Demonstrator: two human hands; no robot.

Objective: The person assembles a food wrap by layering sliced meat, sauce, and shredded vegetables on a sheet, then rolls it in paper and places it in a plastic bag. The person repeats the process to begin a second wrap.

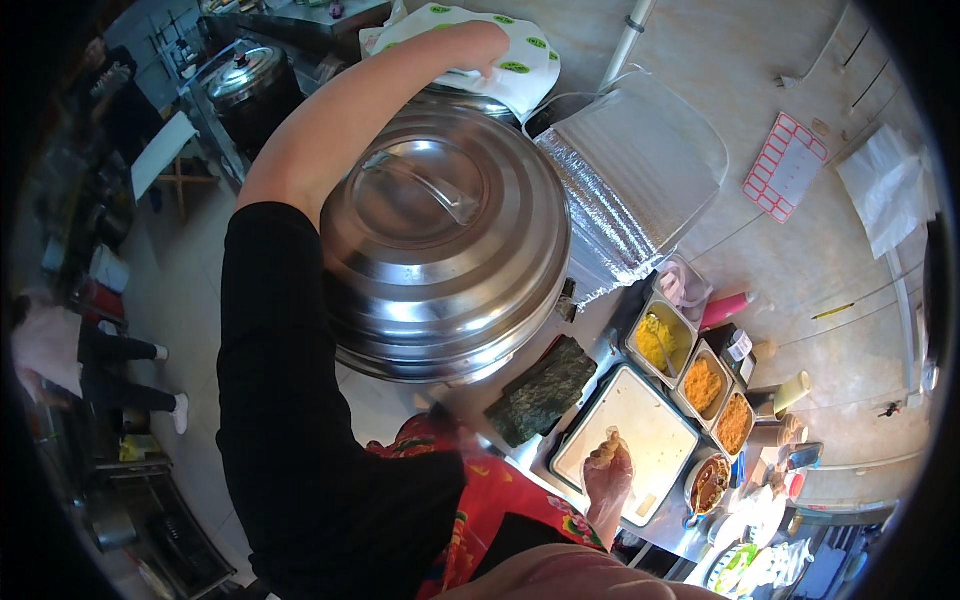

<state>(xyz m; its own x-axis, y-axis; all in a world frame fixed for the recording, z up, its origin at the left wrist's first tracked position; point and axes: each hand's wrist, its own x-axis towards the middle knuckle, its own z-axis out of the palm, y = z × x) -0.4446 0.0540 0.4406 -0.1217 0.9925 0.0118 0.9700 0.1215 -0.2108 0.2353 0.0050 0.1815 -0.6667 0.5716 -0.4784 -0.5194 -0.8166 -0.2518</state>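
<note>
My left arm reaches over a big round steel lid (pixel 440 240) to the far side. There my left hand (pixel 478 48) is closed at the edge of white wrapping paper (pixel 535 75) printed with green ovals; its fingertips are partly hidden. My right hand (pixel 608 476), in a clear plastic glove, hovers over a pale cutting board (pixel 645 425) with its fingers curled in. Whether anything lies inside those fingers cannot be made out. Left of the board rests a stack of dark seaweed sheets (pixel 543 390).
Steel pans of yellow shreds (pixel 655 340) and orange shreds (pixel 702 388) line the board's far right side, near a bowl of brown sauce (pixel 710 482). A silver insulated bag (pixel 625 190) stands open behind the lid. At far left another person (pixel 80 350) is on the floor area.
</note>
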